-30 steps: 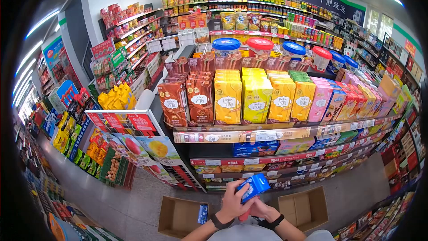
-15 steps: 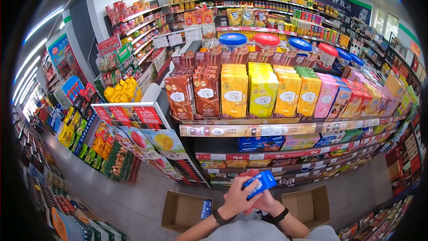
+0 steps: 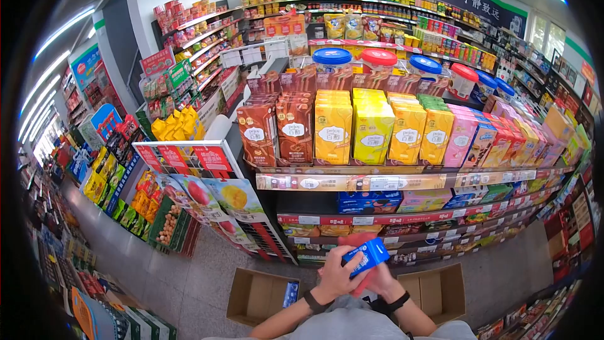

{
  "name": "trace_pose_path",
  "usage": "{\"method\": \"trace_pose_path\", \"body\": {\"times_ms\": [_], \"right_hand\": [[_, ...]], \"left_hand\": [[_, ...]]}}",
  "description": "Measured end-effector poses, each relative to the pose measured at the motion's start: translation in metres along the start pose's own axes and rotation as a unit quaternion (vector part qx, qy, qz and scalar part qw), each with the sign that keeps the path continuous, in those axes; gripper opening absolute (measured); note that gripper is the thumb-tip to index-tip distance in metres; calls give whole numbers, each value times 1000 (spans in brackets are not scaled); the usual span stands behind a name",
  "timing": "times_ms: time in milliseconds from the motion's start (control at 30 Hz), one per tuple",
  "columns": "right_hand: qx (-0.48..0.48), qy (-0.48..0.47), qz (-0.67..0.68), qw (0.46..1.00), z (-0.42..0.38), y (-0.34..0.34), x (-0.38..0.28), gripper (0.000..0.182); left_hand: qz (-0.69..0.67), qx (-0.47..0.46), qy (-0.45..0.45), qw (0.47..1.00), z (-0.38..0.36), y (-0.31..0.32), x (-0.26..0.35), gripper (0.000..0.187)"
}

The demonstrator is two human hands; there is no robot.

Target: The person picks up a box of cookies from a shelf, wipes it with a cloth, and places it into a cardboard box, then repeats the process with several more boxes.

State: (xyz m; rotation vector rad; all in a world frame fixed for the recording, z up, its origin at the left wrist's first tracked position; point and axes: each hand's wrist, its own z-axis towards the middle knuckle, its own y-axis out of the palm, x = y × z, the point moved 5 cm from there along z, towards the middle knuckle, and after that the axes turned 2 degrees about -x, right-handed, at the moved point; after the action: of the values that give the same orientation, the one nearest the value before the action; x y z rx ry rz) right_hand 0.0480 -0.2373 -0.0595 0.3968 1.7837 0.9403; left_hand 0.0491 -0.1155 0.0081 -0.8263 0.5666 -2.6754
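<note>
A small blue box [image 3: 372, 253] with white print is held tilted in front of my body. The fingers of my left hand [image 3: 337, 276] are closed over its near side. My right hand [image 3: 382, 281] is closed beneath the box, with its fingers mostly hidden. Bunched between the hands and behind the box is a pinkish-red cloth-like thing [image 3: 357, 239]; its full shape is covered. Below on the floor, an open carton [image 3: 242, 299] at the left holds a blue packet [image 3: 290, 293] against its right side. Another open carton [image 3: 440, 293] stands at the right.
Ahead is a display shelf [image 3: 352, 181] lined with brown, yellow, green and pink snack boxes [image 3: 333, 129]. Lidded tubs [image 3: 331, 56] stand behind them. At the left are a rack panel [image 3: 229, 195] with fruit pictures and a green crate [image 3: 168, 223].
The blue box has tipped and turned slightly in my hands, so more of its end shows. Both hands stay nearly in place, and the view has shifted a little.
</note>
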Motion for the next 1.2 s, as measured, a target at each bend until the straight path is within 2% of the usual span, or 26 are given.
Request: {"method": "trace_pose_path", "body": {"times_ms": [33, 67, 167, 233, 333, 367, 433, 467, 500, 533, 633, 767, 867, 967, 1200], "right_hand": [[25, 27, -19, 999, 4, -7, 17, 67], [22, 49, -10, 999, 6, -20, 31, 67], [0, 99, 1, 995, 8, -43, 55, 65], [64, 35, -15, 997, -1, -2, 19, 65], [15, -86, -2, 996, -7, 0, -22, 69], [20, -123, 18, 992, -10, 13, -39, 71], [57, -201, -37, 977, -13, 11, -58, 65], [37, -248, -188, 950, -16, 18, -72, 60], [14, -288, -334, 897, -18, 27, -85, 56], [-8, -320, -471, 822, -20, 36, -91, 52], [23, -267, -551, 790, -19, 35, -99, 46], [76, -183, -381, 903, -7, -17, -69, 40], [92, -212, -425, 875, -13, 2, -64, 37], [129, -168, -311, 927, -11, -22, -51, 36], [72, -157, -146, 974, -7, 12, -57, 41]], "left_hand": [[3, 6, 14, 1000, 1, -1, 5, 63], [13, -22, 27, 999, 4, -1, 9, 61], [2, -28, 58, 998, 4, 2, 10, 59], [0, -17, 31, 999, 4, 4, 4, 59], [-8, -19, -29, 999, 3, 6, -10, 59], [-12, -22, -54, 998, 1, 7, -15, 59], [-64, -76, -103, 990, -2, 9, -18, 57], [-104, -106, -131, 980, -2, 11, -18, 57], [-144, -136, -160, 967, -3, 13, -17, 56], [-160, -143, -156, 964, -6, 14, -18, 55], [-182, -163, -145, 959, -11, 20, -21, 52], [-145, -189, -152, 959, -19, 16, -20, 49], [-122, -210, -130, 961, -18, 10, -14, 48], [-107, -215, -101, 965, -19, 2, -9, 49], [-87, -153, -87, 981, -12, -9, -6, 56]]}}
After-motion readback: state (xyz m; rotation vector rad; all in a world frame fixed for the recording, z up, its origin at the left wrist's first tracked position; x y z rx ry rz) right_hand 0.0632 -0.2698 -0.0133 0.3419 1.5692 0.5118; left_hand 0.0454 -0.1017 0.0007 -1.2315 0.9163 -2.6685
